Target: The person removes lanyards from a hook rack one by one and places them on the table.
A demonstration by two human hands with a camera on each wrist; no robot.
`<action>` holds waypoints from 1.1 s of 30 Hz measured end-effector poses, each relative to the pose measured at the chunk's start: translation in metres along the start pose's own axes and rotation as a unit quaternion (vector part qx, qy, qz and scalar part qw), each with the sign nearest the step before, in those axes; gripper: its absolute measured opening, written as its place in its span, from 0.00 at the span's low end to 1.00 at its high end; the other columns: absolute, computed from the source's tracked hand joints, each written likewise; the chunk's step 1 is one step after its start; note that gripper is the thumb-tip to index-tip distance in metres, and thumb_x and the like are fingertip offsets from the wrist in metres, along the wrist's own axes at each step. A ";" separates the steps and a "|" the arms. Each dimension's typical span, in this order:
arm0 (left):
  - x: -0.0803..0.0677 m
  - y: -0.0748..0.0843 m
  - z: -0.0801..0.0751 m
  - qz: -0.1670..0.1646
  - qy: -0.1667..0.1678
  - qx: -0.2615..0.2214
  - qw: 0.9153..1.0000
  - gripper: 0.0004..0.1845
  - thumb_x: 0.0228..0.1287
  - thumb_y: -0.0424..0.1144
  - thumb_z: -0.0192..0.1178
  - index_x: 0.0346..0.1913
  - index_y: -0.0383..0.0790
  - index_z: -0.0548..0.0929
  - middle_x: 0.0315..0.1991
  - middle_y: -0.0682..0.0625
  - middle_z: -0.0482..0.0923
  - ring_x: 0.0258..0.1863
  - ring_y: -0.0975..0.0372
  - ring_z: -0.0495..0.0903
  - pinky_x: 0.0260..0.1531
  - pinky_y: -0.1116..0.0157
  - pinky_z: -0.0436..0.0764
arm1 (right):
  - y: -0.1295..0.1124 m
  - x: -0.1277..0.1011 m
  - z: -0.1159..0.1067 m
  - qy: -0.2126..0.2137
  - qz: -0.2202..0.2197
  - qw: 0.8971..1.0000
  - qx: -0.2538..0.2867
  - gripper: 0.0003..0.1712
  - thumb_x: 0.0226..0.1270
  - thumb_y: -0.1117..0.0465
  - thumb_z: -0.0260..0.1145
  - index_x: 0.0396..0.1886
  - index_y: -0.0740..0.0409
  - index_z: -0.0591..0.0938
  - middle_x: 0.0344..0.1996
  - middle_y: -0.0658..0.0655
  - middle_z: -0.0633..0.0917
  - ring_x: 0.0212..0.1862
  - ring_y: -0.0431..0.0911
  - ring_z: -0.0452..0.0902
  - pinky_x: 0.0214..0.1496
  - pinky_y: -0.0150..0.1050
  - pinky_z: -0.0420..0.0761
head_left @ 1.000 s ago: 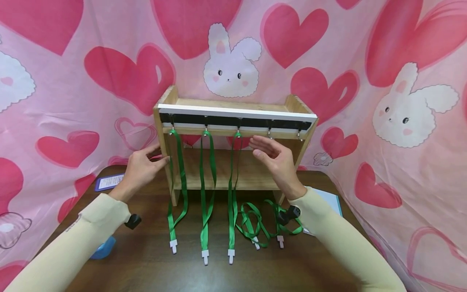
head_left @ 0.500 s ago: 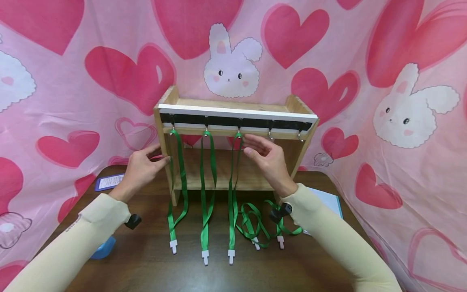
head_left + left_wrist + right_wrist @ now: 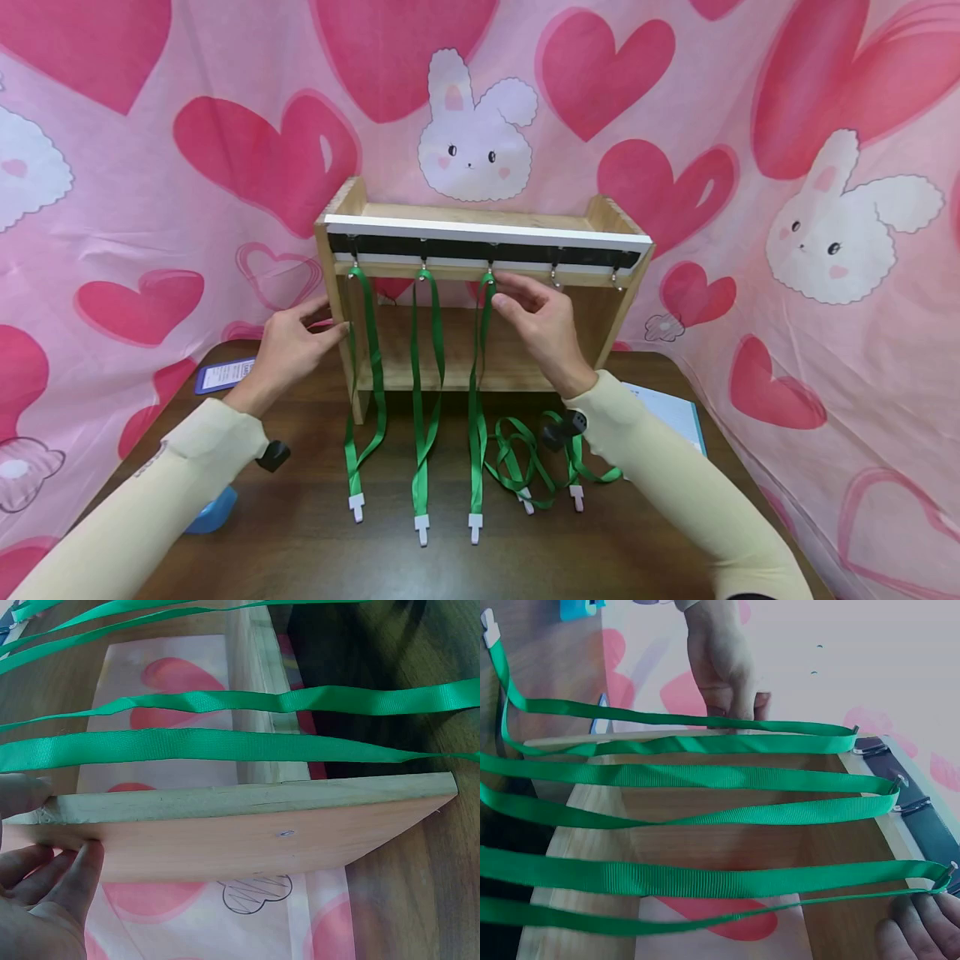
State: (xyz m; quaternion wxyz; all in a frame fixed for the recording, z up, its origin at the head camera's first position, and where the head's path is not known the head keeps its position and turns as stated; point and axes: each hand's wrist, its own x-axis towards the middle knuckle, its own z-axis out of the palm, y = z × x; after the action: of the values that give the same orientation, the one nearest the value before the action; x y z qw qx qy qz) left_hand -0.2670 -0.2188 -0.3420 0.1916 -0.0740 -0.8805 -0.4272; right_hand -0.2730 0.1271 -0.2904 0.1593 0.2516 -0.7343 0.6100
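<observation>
- Three green lanyards (image 3: 421, 492) hang from hooks (image 3: 554, 275) on the wooden rack (image 3: 480, 217), white clips (image 3: 422, 527) at their lower ends.
- Your left hand (image 3: 291, 348) has its grip clamped on the rack's left side panel (image 3: 187, 844).
- Your right hand (image 3: 546, 329) has its grip apart, at the third lanyard's (image 3: 476, 487) upper loop; you cannot tell whether it touches.
- Two more green lanyards (image 3: 576, 454) lie loosely coiled on the bench (image 3: 300, 533), below your right hand.
</observation>
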 end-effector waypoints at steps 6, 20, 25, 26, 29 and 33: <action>-0.001 0.002 -0.001 -0.001 -0.003 -0.002 1.000 0.32 0.68 0.43 0.66 0.73 0.39 0.72 0.62 0.35 0.81 0.56 0.43 0.85 0.50 0.48 0.85 | 0.001 -0.001 0.005 0.030 0.018 0.999 0.002 0.20 0.69 0.59 0.70 0.57 0.60 0.85 0.53 0.62 0.88 0.47 0.38 0.83 0.51 0.26 0.84; -0.001 0.001 -0.001 -0.001 -0.005 -0.013 1.000 0.32 0.68 0.43 0.66 0.73 0.40 0.72 0.62 0.35 0.81 0.57 0.42 0.84 0.51 0.49 0.85 | 0.008 0.000 0.032 0.074 0.010 0.996 0.053 0.18 0.67 0.62 0.71 0.54 0.67 0.86 0.49 0.67 0.89 0.47 0.39 0.88 0.52 0.30 0.87; -0.001 -0.002 -0.001 0.000 -0.003 -0.011 1.000 0.32 0.68 0.43 0.66 0.73 0.40 0.72 0.62 0.35 0.81 0.57 0.42 0.84 0.51 0.49 0.85 | 0.009 0.000 0.038 0.061 -0.007 0.996 0.070 0.18 0.68 0.61 0.71 0.52 0.68 0.85 0.50 0.66 0.89 0.53 0.52 0.88 0.56 0.35 0.87; -0.001 -0.002 -0.001 0.002 -0.003 -0.011 1.000 0.32 0.68 0.43 0.66 0.73 0.40 0.72 0.62 0.35 0.81 0.57 0.42 0.84 0.51 0.49 0.85 | 0.009 0.000 0.038 0.062 -0.008 0.996 0.066 0.18 0.68 0.61 0.70 0.52 0.67 0.86 0.50 0.65 0.90 0.53 0.54 0.88 0.56 0.35 0.87; -0.001 -0.002 -0.001 0.005 -0.001 -0.012 1.000 0.32 0.68 0.42 0.66 0.72 0.40 0.73 0.62 0.35 0.81 0.57 0.42 0.84 0.50 0.49 0.84 | 0.010 -0.001 0.040 0.066 -0.013 0.996 0.066 0.17 0.68 0.61 0.70 0.51 0.67 0.86 0.49 0.64 0.90 0.54 0.57 0.88 0.56 0.37 0.87; -0.001 -0.002 -0.001 0.005 -0.003 -0.012 1.000 0.32 0.68 0.42 0.66 0.72 0.40 0.73 0.62 0.35 0.81 0.57 0.42 0.84 0.50 0.49 0.85 | 0.010 -0.001 0.041 0.070 -0.015 0.996 0.061 0.17 0.67 0.59 0.71 0.51 0.66 0.86 0.48 0.63 0.90 0.53 0.53 0.89 0.56 0.38 0.87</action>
State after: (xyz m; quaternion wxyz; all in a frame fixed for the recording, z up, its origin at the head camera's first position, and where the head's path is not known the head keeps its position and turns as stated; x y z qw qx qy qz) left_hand -0.2661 -0.2205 -0.3433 0.1900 -0.0815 -0.8755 -0.4366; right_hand -0.2751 0.0884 -0.3079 0.2036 0.2285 -0.6793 0.6670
